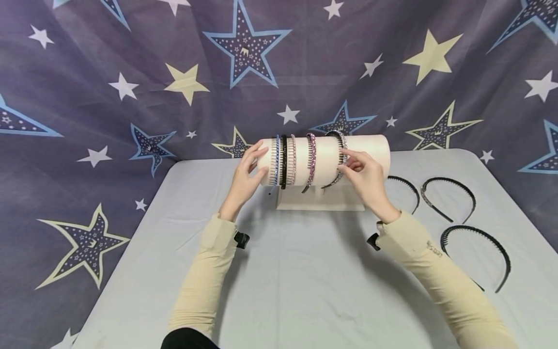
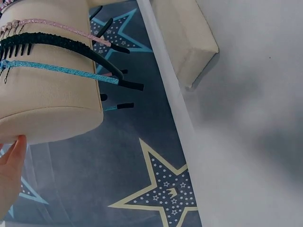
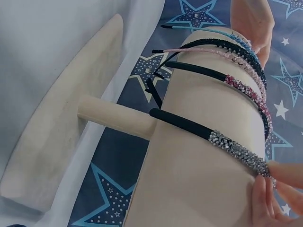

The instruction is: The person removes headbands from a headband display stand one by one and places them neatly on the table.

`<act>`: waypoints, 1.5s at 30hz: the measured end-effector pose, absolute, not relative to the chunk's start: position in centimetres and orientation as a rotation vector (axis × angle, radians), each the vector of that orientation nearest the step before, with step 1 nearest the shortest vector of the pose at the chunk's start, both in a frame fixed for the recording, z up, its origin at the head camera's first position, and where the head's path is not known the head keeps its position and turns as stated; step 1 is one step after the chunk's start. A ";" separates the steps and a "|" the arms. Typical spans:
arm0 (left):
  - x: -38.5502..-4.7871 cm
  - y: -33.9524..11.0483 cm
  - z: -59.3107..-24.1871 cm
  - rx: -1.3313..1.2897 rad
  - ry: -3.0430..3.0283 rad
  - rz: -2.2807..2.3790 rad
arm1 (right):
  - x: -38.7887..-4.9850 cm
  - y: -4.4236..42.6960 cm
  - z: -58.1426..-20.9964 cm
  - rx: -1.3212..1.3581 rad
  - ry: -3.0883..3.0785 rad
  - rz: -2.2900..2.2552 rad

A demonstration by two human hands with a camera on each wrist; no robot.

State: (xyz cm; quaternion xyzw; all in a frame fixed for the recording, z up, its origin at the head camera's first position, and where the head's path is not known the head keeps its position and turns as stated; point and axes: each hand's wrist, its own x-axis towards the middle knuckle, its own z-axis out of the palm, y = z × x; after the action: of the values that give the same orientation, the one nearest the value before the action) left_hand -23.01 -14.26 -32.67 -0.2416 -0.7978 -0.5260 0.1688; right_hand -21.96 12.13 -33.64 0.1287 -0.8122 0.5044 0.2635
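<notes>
Pinching a silver headband around the cream roll are right-hand fingers.

The silver headband looks rough and glittery, the roll smooth.

Both arms reaching forward, left fingers parted, right fingers pinching

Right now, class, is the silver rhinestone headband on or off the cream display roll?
On: the silver rhinestone headband arches over the cream display roll, and the right grip pinches its glittering stretch.
</notes>
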 end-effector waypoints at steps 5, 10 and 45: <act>-23.0 -14.2 -32.7 -0.679 -2.272 -1.497 | -22.0 12.5 -33.5 0.340 -2.186 1.388; -23.1 -14.2 -32.7 -0.684 -2.265 -1.496 | -21.7 12.6 -33.0 0.326 -2.178 1.421; -23.1 -14.2 -32.7 -0.696 -2.249 -1.509 | -22.0 17.0 -32.5 0.267 -2.255 1.360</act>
State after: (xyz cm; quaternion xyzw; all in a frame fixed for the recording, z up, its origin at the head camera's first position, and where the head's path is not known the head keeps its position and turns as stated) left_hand -23.12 -14.25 -32.69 -0.2452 -0.7924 -0.5315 0.1719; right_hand -22.00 17.00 -32.55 0.0979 -0.8259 0.4983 0.2449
